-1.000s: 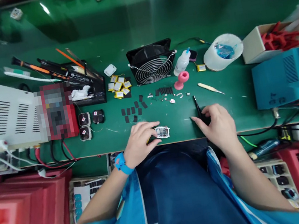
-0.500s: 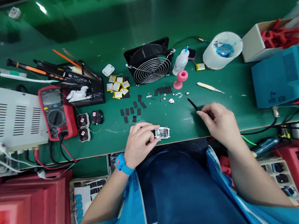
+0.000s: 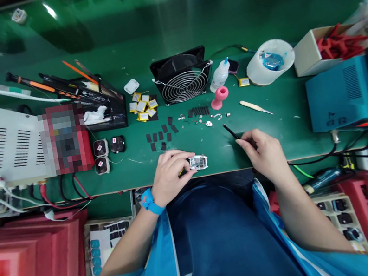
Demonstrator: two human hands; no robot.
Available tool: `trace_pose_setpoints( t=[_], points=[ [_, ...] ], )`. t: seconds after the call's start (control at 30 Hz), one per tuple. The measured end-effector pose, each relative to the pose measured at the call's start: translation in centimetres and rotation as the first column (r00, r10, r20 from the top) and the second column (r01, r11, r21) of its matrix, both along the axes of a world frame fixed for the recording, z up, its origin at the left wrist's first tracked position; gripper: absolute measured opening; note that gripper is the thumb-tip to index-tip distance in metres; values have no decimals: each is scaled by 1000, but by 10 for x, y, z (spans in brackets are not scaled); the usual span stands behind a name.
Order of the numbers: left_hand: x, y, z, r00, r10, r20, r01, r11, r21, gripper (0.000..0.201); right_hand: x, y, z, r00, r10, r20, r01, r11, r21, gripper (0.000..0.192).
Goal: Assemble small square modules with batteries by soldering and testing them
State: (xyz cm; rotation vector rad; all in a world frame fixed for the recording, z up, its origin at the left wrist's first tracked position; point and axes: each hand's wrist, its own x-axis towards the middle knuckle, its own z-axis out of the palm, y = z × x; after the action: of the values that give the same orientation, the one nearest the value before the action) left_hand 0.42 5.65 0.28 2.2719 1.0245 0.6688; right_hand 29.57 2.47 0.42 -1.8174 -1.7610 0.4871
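Note:
Near the table's front edge, my left hand [image 3: 172, 174] is closed on a small white device housing [image 3: 198, 162] that lies open side up and shows a circuit board. A yellow-and-black bit, perhaps a battery, peeks out under its fingers. Off to the right, my right hand [image 3: 264, 149] pinches slim black tweezers [image 3: 231, 132], judging by their shape, with the tip pointing up and left, apart from the housing. Black rectangular pads [image 3: 160, 135] lie beyond my left hand. Tiny loose parts [image 3: 209, 124] are scattered beyond the housing.
A fan [image 3: 182, 76], a white bottle [image 3: 220, 75] and a pink stand [image 3: 219, 97] stand farther back. Yellow batteries [image 3: 142, 105] form a pile left of the fan. A light-handled pointed tool [image 3: 255, 107] lies right. A blue box [image 3: 339, 93] and a multimeter [image 3: 67, 138] flank the area.
My right hand has moved left with the tweezers, closer to the housing. My left hand keeps hold of the housing, which is tilted slightly differently.

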Motion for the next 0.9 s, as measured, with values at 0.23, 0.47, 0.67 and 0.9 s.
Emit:
trace_pose_setpoints(
  t=[0.23,0.47,0.67,0.9],
  points=[
    [11,-16,20,963,133,236,-103,985,-136,28,-41,-15,27,931,251,-265,-244,968,62,17],
    [12,-18,38,891,164,422,-84,976,-202,13,-66,-19,27,866,423,-266,-371,901,225,12],
    [-8,7,34,829,358,430,-337,933,-126,8,-18,-22,26,974,183,-132,-149,960,236,18],
    [38,-9,34,915,60,400,-1,989,-147,4,-41,-26,25,925,362,-110,-305,886,349,21]
  ],
)
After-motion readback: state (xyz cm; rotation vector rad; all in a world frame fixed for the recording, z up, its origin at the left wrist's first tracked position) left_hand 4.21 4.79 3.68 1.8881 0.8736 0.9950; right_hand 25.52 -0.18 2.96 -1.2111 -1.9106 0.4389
